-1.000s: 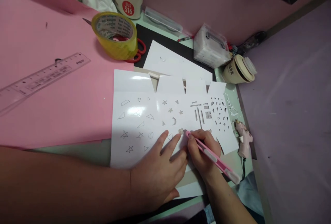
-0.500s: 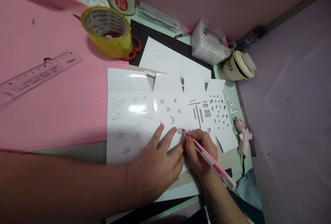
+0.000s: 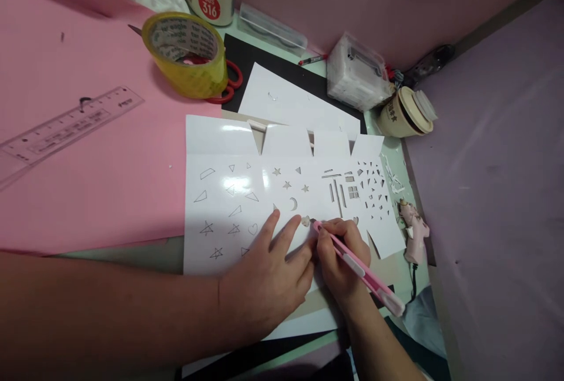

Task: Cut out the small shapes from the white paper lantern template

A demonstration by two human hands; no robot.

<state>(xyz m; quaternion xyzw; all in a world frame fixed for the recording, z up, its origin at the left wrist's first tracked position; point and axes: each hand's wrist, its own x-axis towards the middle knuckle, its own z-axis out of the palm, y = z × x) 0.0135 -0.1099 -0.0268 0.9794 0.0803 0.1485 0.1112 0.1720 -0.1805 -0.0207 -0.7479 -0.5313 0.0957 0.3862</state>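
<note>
A white card sheet (image 3: 220, 146) lies before me, with drawn outlines on its left and cut-out stars, a moon, window bars and small triangles towards the right. My left hand (image 3: 273, 275) rests flat on it, fingers spread. My right hand (image 3: 346, 252) grips a pink craft knife (image 3: 361, 272), its handle slanting down to the right. The knife's blade tip is at a small rounded cut-out (image 3: 305, 221) near my left fingertips. My hands partly hide the lower shapes.
Pink card (image 3: 110, 181) covers the left, bearing a clear ruler (image 3: 74, 125). Yellow tape (image 3: 187, 58) stands over red-handled scissors (image 3: 233, 83). Along the back are a clear box (image 3: 356, 76) and a paper cup (image 3: 403, 114). A pink glue gun (image 3: 415, 231) lies at right.
The view has shifted slightly, moving the things at left a little to the right. The knife handle has tilted very slightly; both hands stay in place on the sheet.
</note>
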